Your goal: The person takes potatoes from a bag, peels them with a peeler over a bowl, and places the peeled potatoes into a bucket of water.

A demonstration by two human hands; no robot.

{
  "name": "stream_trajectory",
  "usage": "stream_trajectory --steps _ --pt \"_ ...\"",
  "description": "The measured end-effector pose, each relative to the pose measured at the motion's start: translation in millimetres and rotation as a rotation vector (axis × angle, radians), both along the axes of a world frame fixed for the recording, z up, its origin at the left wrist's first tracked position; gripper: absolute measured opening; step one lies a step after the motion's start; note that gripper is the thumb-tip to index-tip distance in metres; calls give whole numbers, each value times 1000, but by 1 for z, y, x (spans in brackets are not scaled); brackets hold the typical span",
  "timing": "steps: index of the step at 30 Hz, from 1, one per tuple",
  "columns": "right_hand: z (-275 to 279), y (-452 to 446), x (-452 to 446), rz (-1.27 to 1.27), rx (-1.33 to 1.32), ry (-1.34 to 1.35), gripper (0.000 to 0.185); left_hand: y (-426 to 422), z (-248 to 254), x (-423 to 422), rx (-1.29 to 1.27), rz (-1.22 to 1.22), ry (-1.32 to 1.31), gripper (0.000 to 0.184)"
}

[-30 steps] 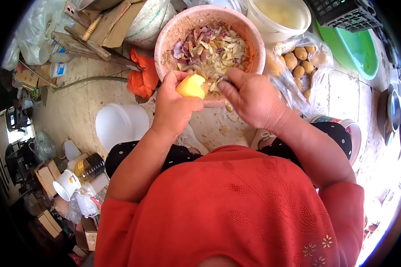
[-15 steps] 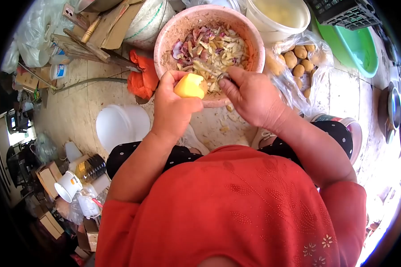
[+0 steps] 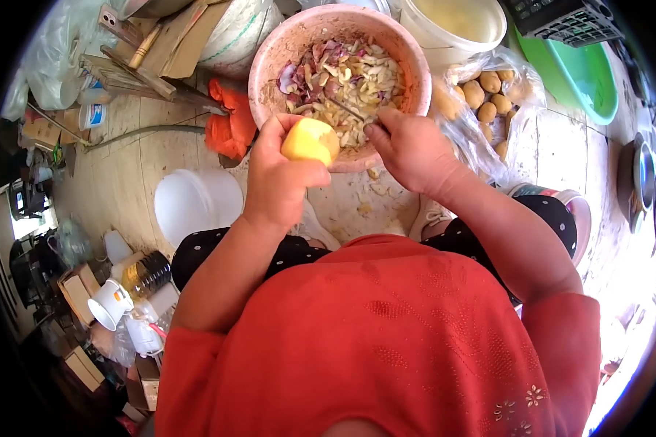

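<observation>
My left hand [image 3: 275, 171] is closed around a potato [image 3: 310, 142], mostly peeled and yellow, with a brownish patch on its right side. My right hand [image 3: 415, 149] grips a slim metal peeling tool [image 3: 348, 109]. Its thin end points up and left over the basin, apart from the potato; my fingers cover the handle, and I cannot tell if it is a peeler or a knife. Both hands are at the near rim of a pink basin [image 3: 264, 54], which holds many pale potato peels [image 3: 375, 69] and purplish skins [image 3: 317, 62].
Right of the basin, unpeeled potatoes [image 3: 487, 95] lie in a clear plastic bag. Behind are a white bucket [image 3: 455, 47] of cloudy liquid and a green tub [image 3: 587, 80]. A white bucket [image 3: 197, 204] and a red bag [image 3: 229, 124] sit to the left. Peel scraps [image 3: 368, 207] litter the floor.
My right hand has moved slightly right and down, drawing the tool away from the potato. The peel that hung by the tool is gone from there. The potato has turned a little in my left hand.
</observation>
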State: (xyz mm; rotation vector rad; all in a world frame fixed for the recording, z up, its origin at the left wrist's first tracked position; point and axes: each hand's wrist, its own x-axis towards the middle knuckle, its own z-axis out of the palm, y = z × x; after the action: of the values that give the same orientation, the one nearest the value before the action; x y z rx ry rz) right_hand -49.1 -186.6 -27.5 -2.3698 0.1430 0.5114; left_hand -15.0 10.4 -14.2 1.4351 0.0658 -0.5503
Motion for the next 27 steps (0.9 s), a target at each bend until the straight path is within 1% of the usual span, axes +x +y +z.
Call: stream_trajectory --steps 2,3,5,9,11,12,13,14,15,16,18,22,23,24,27 --pt "10 -1 2 -16 77 -175 31 -1 0 5 -14 5 35 53" --pt "15 1 -1 -19 81 -175 31 -2 -1 5 -32 35 82 53" --pt "22 7 -7 26 120 -282 25 -3 -2 5 -52 69 134 54" --pt "18 11 -14 80 129 -273 25 0 -3 2 -38 5 102 56" --pt "14 9 -9 95 72 -221 25 1 1 -2 -31 -15 101 55" --pt "0 5 -7 86 73 -221 25 1 8 -6 -62 -75 75 54" --pt "-23 -1 -5 64 6 -153 25 0 12 -6 -92 -145 48 53" --pt "-35 -3 -5 52 -64 -82 25 -1 11 -4 -93 -155 47 53" --pt "-14 -2 -1 45 -15 -17 35 -1 9 -2 -120 -101 64 52" --pt "-3 -3 3 71 -18 -19 35 0 6 -3 -145 -35 84 52" --pt "9 -4 5 -7 61 -41 35 1 1 0 -130 -16 94 52" --pt "16 -1 1 6 75 -129 34 -2 -4 3 -130 32 93 52" --pt "17 0 -1 22 93 -185 32 -1 -4 4 -131 35 96 52" --pt "18 1 -4 38 111 -243 31 -1 -3 5 -141 32 127 52" --pt "20 2 -9 79 106 -288 28 -2 9 8 -163 -1 194 51"
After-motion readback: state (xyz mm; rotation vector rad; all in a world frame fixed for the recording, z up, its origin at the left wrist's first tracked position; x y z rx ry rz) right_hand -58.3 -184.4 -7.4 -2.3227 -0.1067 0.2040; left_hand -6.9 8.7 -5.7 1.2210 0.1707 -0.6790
